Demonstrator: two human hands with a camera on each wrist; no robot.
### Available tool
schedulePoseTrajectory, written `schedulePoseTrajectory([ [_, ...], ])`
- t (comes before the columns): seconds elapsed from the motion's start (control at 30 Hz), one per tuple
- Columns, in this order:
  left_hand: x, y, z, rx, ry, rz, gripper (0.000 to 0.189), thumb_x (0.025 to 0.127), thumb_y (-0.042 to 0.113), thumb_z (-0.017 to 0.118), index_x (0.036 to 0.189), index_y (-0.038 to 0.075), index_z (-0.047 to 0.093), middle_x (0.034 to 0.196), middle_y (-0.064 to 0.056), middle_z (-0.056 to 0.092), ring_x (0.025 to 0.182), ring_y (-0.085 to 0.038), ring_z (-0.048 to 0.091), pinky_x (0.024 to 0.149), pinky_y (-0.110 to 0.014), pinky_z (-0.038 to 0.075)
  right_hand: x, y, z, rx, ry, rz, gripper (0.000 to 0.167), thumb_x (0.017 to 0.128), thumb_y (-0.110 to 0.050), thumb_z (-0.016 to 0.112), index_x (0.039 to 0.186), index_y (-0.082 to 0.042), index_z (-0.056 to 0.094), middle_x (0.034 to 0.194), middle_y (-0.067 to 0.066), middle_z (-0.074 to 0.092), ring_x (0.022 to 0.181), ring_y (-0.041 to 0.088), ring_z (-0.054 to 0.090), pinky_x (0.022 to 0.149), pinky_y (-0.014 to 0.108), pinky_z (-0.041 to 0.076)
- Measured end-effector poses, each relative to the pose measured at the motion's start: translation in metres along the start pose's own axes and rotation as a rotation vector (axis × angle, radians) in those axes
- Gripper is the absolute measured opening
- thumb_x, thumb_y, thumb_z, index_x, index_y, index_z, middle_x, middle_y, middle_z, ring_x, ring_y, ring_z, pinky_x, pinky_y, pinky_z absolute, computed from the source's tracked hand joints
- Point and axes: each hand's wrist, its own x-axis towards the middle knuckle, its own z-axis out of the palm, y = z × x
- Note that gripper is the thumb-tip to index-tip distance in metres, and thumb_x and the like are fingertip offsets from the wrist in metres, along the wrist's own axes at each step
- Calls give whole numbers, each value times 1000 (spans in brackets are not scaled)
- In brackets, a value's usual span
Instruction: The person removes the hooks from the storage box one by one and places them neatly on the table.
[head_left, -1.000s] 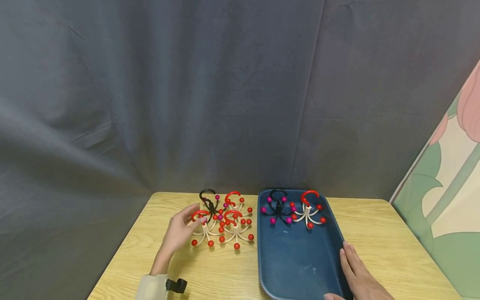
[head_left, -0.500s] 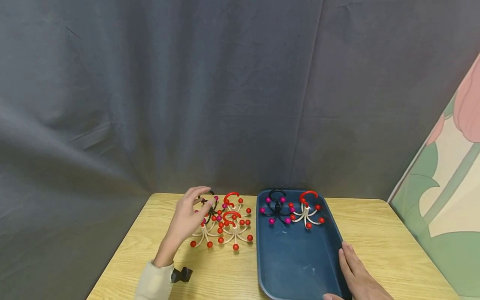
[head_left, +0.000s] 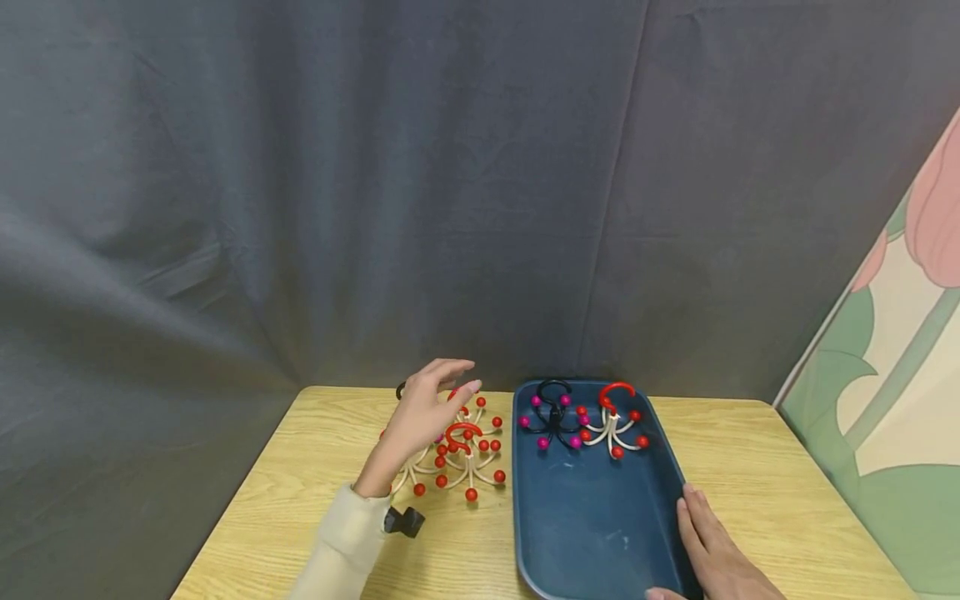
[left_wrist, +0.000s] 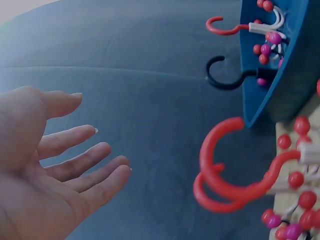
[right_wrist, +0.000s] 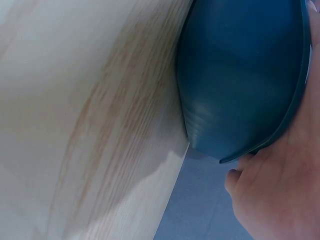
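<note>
My left hand (head_left: 431, 408) hovers over the back of a group of multi-arm hanger hooks, fingers loosely extended and thumb apart. In the left wrist view its palm (left_wrist: 50, 165) is bare. The group includes a white-armed hanger with a red hook and red balls (head_left: 470, 467). Another white-armed one (head_left: 409, 475) and a black one are partly hidden behind the hand. A blue tray (head_left: 600, 533) holds a black hanger with magenta balls (head_left: 555, 417) and a white-and-red one (head_left: 613, 425). My right hand (head_left: 723, 554) rests against the tray's right rim, fingers straight along it.
Everything stands on a light wooden table (head_left: 262, 508). A grey curtain (head_left: 480, 208) hangs behind its back edge. A flower-patterned panel (head_left: 900, 375) stands to the right. The tray's front half shows bare bottom.
My left hand has moved right and away from me, from the left white-and-red hanger past the black hanger to above the back white-and-red one. The right hand and the tray have stayed put.
</note>
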Motion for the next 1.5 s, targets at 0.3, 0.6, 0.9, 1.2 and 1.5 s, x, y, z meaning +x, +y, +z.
schedulePoseTrajectory([
  [0.3, 25, -7, 41, -98, -140, -73, 40, 105, 34, 67, 138, 13, 68, 139, -13, 67, 125, -29, 69, 104, -43, 59, -2, 0, 5, -11, 102, -70, 130, 80, -78, 73, 166, 3, 19, 176, 20, 11, 141, -16, -33, 130, 19, 12],
  [0.6, 50, -3, 73, -130, -150, -85, 42, 105, 34, 67, 140, 12, 67, 141, -14, 68, 123, -28, 71, 101, -44, 60, 0, -2, 0, -5, 26, 3, 129, 82, -86, 63, 165, 3, 21, 175, 21, 14, 153, -5, -28, 107, 66, 49],
  [0.9, 64, -1, 105, -61, -118, -159, 44, 106, 36, 64, 142, 11, 66, 143, -11, 67, 126, -29, 69, 101, -43, 60, -1, -3, 0, -20, 42, -8, 127, 82, -85, 64, 164, 5, 26, 175, 20, 14, 156, 0, -24, 107, 65, 50],
  [1.2, 62, -6, 134, -58, -111, -203, 49, 104, 32, 67, 147, 8, 61, 150, -11, 63, 133, -33, 65, 104, -47, 58, -1, -3, -2, -20, 61, -13, 123, 82, -83, 66, 163, 3, 30, 175, 17, 15, 145, -14, -27, 122, 35, 38],
  [1.5, 62, -16, 147, -48, -63, -206, 49, 105, 36, 67, 143, 5, 65, 143, -13, 68, 131, -31, 66, 108, -47, 56, 2, 0, 0, 35, -32, 25, 127, 83, -86, 61, 163, 7, 26, 174, 24, 14, 157, 40, 20, 108, 68, 48],
])
